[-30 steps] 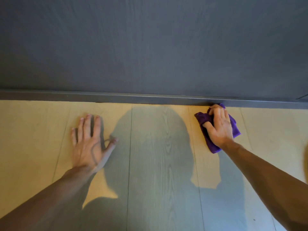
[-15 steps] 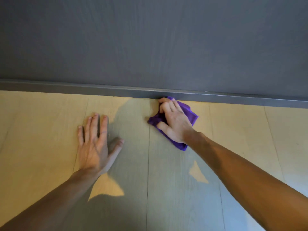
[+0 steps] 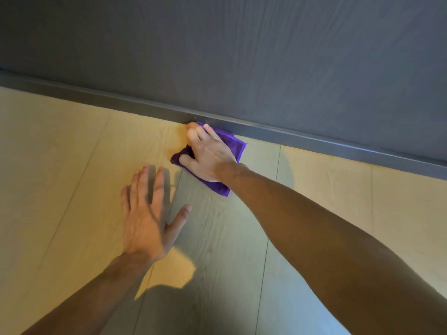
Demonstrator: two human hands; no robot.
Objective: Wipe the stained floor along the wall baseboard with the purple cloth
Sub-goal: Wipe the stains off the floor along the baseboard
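Note:
A folded purple cloth [image 3: 235, 145] lies on the pale wood-look floor [image 3: 60, 165], its far edge against the dark grey baseboard [image 3: 314, 139]. My right hand [image 3: 208, 155] presses down on the cloth, fingers curled over it and fingertips touching the baseboard. My left hand [image 3: 150, 213] lies flat on the floor just below and to the left of the cloth, fingers spread, holding nothing. No stain stands out on the floor from here.
A dark grey wood-grain wall [image 3: 242, 56] rises behind the baseboard and fills the upper half of the view. Plank seams run across the floor, and my own shadow falls over its middle and lower part.
My right hand has slid the cloth leftward along the baseboard, from the right side to just above my left hand. The view has tilted, so the baseboard now slopes.

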